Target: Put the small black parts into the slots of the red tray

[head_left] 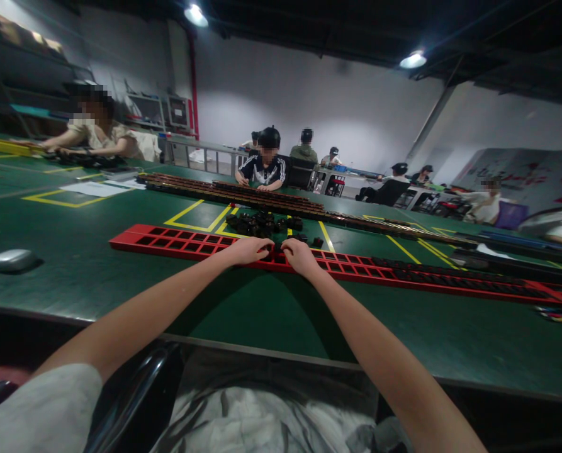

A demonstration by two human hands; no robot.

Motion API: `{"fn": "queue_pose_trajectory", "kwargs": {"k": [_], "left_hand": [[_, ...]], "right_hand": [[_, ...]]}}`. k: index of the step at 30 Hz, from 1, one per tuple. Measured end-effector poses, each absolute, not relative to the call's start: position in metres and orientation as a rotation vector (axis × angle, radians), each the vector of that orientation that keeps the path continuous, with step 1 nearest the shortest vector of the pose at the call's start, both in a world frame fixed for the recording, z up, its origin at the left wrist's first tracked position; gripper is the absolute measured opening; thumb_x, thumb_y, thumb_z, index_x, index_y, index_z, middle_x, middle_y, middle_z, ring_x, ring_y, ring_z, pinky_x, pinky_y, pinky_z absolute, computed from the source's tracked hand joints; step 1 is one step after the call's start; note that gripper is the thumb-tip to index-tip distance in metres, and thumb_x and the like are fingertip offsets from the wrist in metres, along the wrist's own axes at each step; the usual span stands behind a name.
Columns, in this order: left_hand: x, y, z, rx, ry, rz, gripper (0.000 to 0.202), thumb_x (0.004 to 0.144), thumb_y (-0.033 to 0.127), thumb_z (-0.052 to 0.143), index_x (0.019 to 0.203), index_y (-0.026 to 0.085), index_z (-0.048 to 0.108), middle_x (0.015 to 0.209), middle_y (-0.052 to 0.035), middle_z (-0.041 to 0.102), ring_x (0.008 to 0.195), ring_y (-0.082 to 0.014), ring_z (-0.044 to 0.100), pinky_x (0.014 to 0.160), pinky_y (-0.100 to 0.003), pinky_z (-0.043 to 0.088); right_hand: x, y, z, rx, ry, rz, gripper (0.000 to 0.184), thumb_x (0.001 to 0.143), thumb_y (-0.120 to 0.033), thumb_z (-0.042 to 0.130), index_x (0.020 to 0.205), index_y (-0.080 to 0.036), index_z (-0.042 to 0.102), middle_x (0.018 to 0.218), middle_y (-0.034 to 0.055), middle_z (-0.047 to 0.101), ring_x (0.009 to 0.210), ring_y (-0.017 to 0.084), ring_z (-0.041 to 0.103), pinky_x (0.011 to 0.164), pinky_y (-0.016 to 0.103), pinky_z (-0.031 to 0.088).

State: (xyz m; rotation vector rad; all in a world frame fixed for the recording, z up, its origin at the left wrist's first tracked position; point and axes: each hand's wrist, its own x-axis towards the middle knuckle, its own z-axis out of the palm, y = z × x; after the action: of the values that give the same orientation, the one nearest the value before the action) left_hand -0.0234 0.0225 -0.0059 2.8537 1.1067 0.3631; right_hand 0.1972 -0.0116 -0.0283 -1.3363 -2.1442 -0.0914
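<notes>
A long red frame with rows of square openings lies across the green table in front of me. My left hand is over its near middle, with the fingers curled and the tips hidden. Close to its right, my right hand also has bent, closed fingers at the frame. Something small and dark shows between the fingertips, too small to make out. Just beyond the hands is a loose heap of small black parts. Similar black pieces fill openings along the right part of the frame.
Long dark and brownish strips lie across the table behind the heap. A grey rounded object is at the left, with white papers further back. A person sits opposite, another person at the left.
</notes>
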Motion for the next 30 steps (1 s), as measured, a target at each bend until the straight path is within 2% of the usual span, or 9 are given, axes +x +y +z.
{"fn": "queue_pose_trajectory", "kwargs": {"k": [17,30], "left_hand": [[-0.0235,0.0232,-0.0066,2.857,1.115,0.344,0.045,0.097,0.039,0.045,0.142,0.034,0.050,0.130,-0.0023,0.067,0.113,-0.0229,0.066,0.093,-0.030,0.051],[-0.0236,0.0233,-0.0060,2.838,1.115,0.336,0.046,0.097,0.038,0.045,0.143,0.032,0.050,0.131,-0.0042,0.066,0.115,-0.0233,0.065,0.094,-0.030,0.050]], "right_hand": [[0.1937,-0.0148,-0.0246,-1.376,-2.150,-0.083,0.017,0.090,-0.010,0.053,0.092,-0.015,0.069,0.099,0.0092,0.070,0.092,0.020,0.062,0.087,0.031,0.047],[0.1934,-0.0154,-0.0241,-1.353,-2.146,-0.080,0.015,0.089,-0.010,0.055,0.088,-0.016,0.068,0.097,0.0077,0.069,0.090,0.019,0.061,0.087,0.032,0.047]]}}
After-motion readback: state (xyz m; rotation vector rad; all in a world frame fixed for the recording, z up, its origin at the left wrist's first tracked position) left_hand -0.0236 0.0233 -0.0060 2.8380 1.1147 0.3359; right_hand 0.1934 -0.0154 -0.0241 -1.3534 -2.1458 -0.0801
